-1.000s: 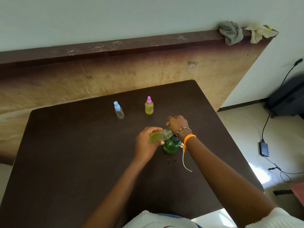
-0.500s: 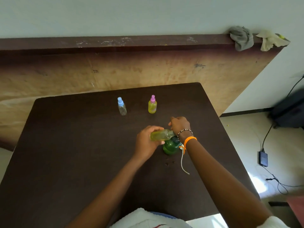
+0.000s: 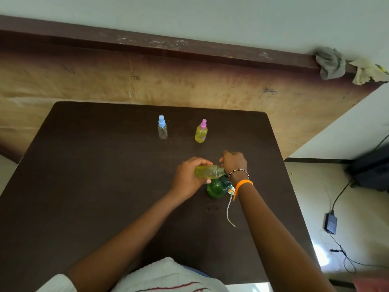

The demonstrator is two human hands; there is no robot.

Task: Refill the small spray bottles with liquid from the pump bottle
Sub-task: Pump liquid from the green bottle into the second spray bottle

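My left hand [image 3: 187, 180] grips a small uncapped spray bottle [image 3: 207, 171] of yellow-green liquid, tipped on its side with the neck pointing right. Its neck meets my right hand [image 3: 234, 163], which curls over the top of the green pump bottle [image 3: 216, 188] and hides the pump head. Beside the pump bottle lies a thin white dip tube [image 3: 228, 211]. At the back of the dark table [image 3: 105, 186] stand a clear bottle with a blue cap [image 3: 162, 129] and a yellow-filled bottle with a pink cap [image 3: 201, 132].
A few small wet spots [image 3: 211, 207] mark the table in front of the pump bottle. Two rags [image 3: 330, 64] sit on the wooden ledge at the far right. On the floor to the right lie a charger with cable [image 3: 330, 223] and a dark bag [image 3: 372, 169].
The view has swung to the right and tilted. Both hands keep the same pose on the small bottle and the pump bottle.
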